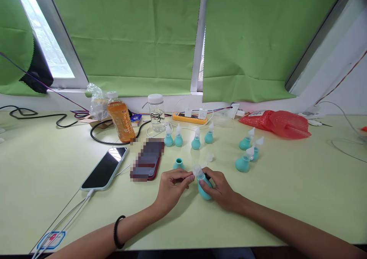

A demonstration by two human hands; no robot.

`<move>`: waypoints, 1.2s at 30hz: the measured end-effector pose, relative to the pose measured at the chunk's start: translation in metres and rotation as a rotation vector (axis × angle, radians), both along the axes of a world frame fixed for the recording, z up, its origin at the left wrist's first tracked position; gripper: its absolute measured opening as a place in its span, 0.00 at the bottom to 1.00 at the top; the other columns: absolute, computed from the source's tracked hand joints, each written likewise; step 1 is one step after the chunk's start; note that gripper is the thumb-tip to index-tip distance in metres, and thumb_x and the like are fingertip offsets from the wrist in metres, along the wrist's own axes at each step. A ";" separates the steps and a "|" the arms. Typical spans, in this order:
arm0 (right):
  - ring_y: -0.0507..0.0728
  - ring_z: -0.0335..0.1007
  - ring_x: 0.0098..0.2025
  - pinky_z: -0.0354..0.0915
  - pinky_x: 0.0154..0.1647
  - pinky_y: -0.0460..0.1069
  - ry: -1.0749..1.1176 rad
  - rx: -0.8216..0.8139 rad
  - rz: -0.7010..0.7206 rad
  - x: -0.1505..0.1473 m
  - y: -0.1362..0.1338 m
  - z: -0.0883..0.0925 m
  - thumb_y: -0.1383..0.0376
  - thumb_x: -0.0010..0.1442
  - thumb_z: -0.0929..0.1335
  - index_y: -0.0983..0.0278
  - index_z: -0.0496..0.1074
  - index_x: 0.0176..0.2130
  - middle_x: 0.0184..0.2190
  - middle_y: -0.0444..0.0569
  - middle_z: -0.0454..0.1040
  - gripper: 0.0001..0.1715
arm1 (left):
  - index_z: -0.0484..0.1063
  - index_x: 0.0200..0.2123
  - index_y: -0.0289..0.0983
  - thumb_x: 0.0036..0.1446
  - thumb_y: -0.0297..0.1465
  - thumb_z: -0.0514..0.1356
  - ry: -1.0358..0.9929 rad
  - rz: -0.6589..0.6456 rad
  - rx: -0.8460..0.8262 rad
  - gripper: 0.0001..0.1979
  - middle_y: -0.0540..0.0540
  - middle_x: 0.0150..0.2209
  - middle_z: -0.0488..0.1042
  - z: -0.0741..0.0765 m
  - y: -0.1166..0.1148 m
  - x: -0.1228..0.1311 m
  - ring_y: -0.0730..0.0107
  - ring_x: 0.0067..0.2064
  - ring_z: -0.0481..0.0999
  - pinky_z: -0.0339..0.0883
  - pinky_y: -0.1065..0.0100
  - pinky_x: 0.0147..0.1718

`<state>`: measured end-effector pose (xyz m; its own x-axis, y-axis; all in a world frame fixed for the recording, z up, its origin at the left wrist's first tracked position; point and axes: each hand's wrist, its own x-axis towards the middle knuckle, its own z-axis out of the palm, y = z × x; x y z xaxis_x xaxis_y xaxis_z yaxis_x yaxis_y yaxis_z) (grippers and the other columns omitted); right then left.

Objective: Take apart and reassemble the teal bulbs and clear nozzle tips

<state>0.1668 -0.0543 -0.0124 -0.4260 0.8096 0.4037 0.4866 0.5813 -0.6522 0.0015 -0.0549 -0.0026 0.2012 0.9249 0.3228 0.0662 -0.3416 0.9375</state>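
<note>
My right hand [219, 188] is closed round a teal rubber bulb of a nasal aspirator [204, 190], held tilted just above or on the table. At its mouth sits a clear plastic tip piece [197, 171], pinched between the thumb and finger of my left hand [174, 186]. Something small and dark shows beside my right index finger; I cannot make it out. Just beyond my left hand stands a teal bulb without a tip [179, 163], its round mouth facing up. A loose clear plastic piece [210, 157] lies beyond the held bulb.
Several aspirators with clear tips stand behind [195, 142] and at right [243, 163]. Two phones, one pale-cased [104, 169] and one red-cased [147, 159], lie left. Behind are an orange drink bottle [120, 121], clear jar [156, 115], power strip [183, 117] and red bag [278, 124].
</note>
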 end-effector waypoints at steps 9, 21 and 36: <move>0.48 0.49 0.22 0.51 0.25 0.44 -0.083 0.003 0.064 0.004 0.001 0.003 0.60 0.57 0.56 0.64 0.56 0.27 0.19 0.39 0.52 0.11 | 0.72 0.24 0.32 0.46 0.31 0.58 0.063 0.002 0.024 0.07 0.46 0.23 0.69 0.003 -0.001 -0.001 0.74 0.24 0.67 0.65 0.73 0.22; 0.48 0.50 0.20 0.51 0.22 0.44 -0.105 0.142 -0.116 -0.001 -0.005 0.001 0.60 0.55 0.58 0.64 0.58 0.29 0.17 0.40 0.55 0.09 | 0.67 0.21 0.32 0.45 0.28 0.56 0.106 0.044 0.054 0.05 0.50 0.20 0.66 0.006 -0.003 -0.001 0.77 0.23 0.64 0.64 0.75 0.21; 0.48 0.50 0.19 0.50 0.22 0.43 -0.174 0.106 -0.040 0.002 0.003 0.003 0.62 0.55 0.58 0.63 0.57 0.28 0.17 0.38 0.55 0.08 | 0.74 0.30 0.33 0.44 0.35 0.59 -0.002 -0.022 -0.173 0.11 0.45 0.29 0.74 0.001 0.002 0.000 0.75 0.21 0.69 0.68 0.71 0.22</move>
